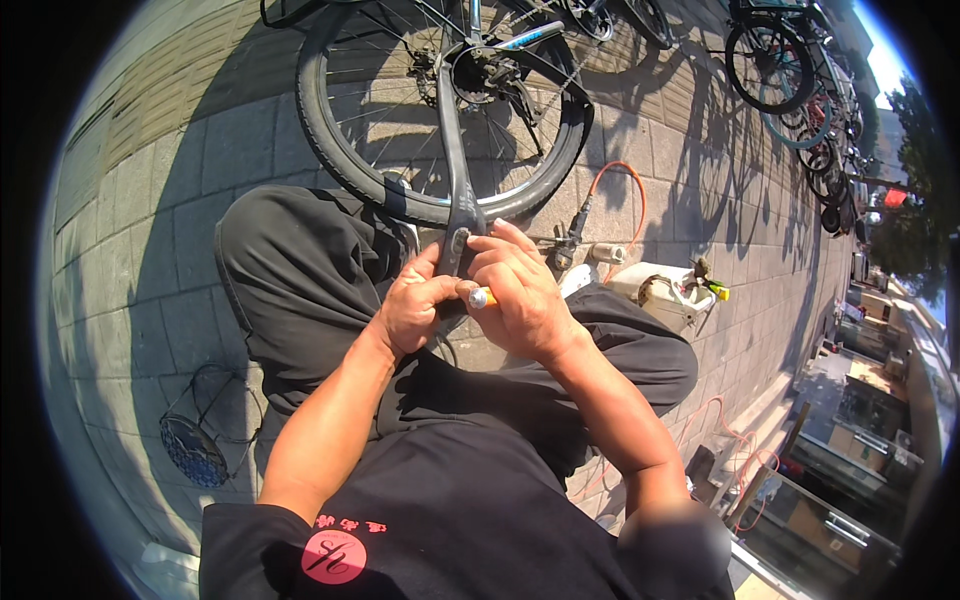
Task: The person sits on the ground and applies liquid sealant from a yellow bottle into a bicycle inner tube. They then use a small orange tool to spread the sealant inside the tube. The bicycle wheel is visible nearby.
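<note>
A flat black inner tube [458, 170] hangs across the bicycle's rear wheel [345, 165] toward me, with a dull, scuffed patch near my fingers. My left hand [408, 305] pinches its near end, thumb pointing inward. Close against it, my right hand [515, 295] is closed round a small stubby thing with a white and yellow end [482, 298]; its other end is hidden, so its kind is unclear. The right fingertips also reach the tube's edge. Beyond the hands, the wheel shows its sprockets and derailleur [490, 75].
Right of the wheel lie a dark inflator-like fitting [568, 245] on an orange hose [640, 190] and a whitish container [670, 295] with tools in it. A dark round bag [195, 450] rests on the paving at left. Parked bicycles [770, 65] line the far right.
</note>
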A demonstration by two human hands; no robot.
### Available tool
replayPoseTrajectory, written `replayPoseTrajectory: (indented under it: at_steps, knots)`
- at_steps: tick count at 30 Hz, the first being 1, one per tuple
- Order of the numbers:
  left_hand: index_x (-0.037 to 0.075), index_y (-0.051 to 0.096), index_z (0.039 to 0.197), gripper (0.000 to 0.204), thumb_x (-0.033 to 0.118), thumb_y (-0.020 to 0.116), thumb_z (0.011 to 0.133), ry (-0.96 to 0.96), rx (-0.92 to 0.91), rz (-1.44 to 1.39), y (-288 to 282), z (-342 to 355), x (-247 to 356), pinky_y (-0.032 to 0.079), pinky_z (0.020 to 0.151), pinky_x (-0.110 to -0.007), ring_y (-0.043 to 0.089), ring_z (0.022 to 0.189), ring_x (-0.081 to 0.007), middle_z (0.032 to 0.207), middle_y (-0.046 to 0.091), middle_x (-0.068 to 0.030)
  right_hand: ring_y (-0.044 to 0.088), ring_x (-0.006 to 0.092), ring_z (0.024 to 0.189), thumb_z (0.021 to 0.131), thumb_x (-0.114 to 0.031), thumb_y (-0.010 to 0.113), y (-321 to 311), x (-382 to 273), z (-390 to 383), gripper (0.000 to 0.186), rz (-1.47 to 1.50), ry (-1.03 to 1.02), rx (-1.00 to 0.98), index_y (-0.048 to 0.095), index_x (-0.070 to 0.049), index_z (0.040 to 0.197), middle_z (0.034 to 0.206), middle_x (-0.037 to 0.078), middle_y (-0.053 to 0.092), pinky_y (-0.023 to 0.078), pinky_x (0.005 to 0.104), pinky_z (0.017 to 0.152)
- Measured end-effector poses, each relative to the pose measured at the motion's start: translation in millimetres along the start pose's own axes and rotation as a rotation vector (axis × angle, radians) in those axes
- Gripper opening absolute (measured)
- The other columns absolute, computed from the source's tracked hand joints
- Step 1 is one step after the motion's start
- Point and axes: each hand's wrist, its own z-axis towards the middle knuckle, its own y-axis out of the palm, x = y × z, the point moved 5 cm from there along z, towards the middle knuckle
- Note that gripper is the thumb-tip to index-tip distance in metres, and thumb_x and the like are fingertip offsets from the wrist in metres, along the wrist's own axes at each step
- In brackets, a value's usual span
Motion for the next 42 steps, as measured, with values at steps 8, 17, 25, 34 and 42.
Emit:
replayPoseTrajectory:
  at_steps: [8,17,25,34,42]
  knots:
    - [0.004,0.059,0.149,0.046,0.001,0.065,0.104,0.01,-0.005,-0.029,-1,3,-3,0.059,0.103,-0.034,0.074,0.114,-0.0162,0.126,0.074,-0.0062,0.072,0.0379,0.121,0.089,-0.01,0.082,0,1,15,0.023,0.043,-0.017,0.01,0.064,-0.006,0.103,0.105,0.016,0.07,0.045,0.0605,0.124]
    - [0.005,0.059,0.149,0.045,0.003,0.065,0.104,0.039,-0.055,-0.02,-11,3,-9,0.06,0.099,-0.031,0.072,0.11,-0.0134,0.126,0.072,-0.0046,0.072,0.0369,0.122,0.089,-0.011,0.082,4,-1,15,0.025,0.048,-0.049,-0.021,0.063,-0.005,0.104,0.11,0.015,0.071,0.046,0.0597,0.123]
    - [0.005,0.06,0.149,0.045,0.001,0.065,0.104,0.024,-0.012,-0.042,-2,2,-5,0.059,0.098,-0.03,0.071,0.111,-0.0112,0.126,0.072,-0.0032,0.072,0.0349,0.118,0.09,-0.012,0.082,2,-1,20,0.023,0.016,-0.071,-0.03,0.063,-0.006,0.103,0.109,0.014,0.071,0.046,0.0582,0.123]
    - [0.005,0.057,0.153,0.047,0.003,0.064,0.106,0.062,-0.037,0.015,-5,3,-8,0.058,0.102,-0.029,0.07,0.117,-0.0128,0.132,0.071,-0.0035,0.074,0.0335,0.112,0.093,-0.007,0.083,1,-9,23,0.021,0.019,-0.083,-0.022,0.063,-0.005,0.098,0.104,0.015,0.072,0.051,0.0562,0.118]
    - [0.005,0.058,0.151,0.05,0.018,0.077,0.106,0.07,-0.068,0.074,-8,6,-7,0.055,0.108,-0.032,0.068,0.12,-0.0106,0.131,0.071,-0.0016,0.072,0.0342,0.113,0.086,-0.018,0.086,2,14,27,0.029,-0.026,-0.079,0.002,0.064,-0.005,0.099,0.109,0.016,0.071,0.048,0.056,0.121]
